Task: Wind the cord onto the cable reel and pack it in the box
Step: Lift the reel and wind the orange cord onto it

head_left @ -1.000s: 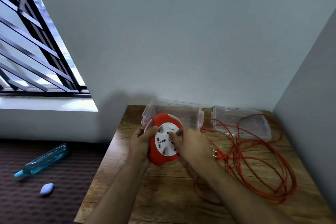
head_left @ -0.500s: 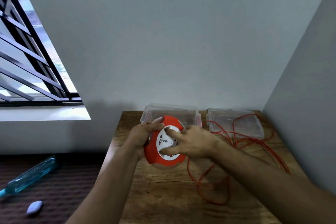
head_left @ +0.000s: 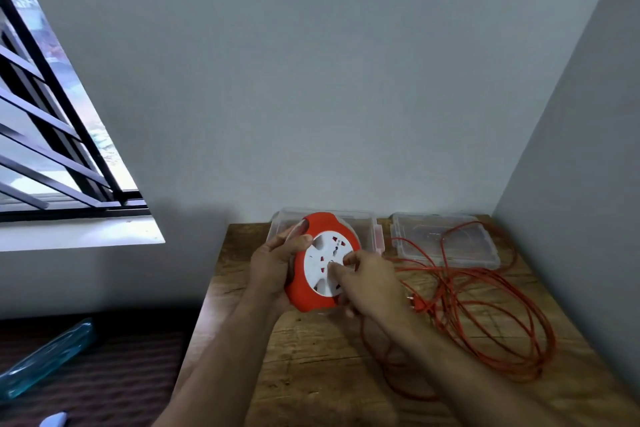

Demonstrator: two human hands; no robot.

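Red-and-white cable reel (head_left: 323, 262) held upright; orange cord (head_left: 485, 308) sprawls before clear box (head_left: 367, 222).

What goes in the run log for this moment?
stage: winding | left hand: grips cable reel | right hand: on reel's white face | cord: mostly loose on table | box: open

Loose cord (head_left: 485, 308) clutters the table's (head_left: 311, 374) right half; its near-left stays bare.

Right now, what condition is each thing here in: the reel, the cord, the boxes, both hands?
cable reel: held up off the table, white socket face toward the camera.
cord: mostly unwound, in loose loops on the table.
box: open, behind the reel.
lid: lying flat, cord draped over it.
left hand: grips the reel's rim.
right hand: fingers on the white face.
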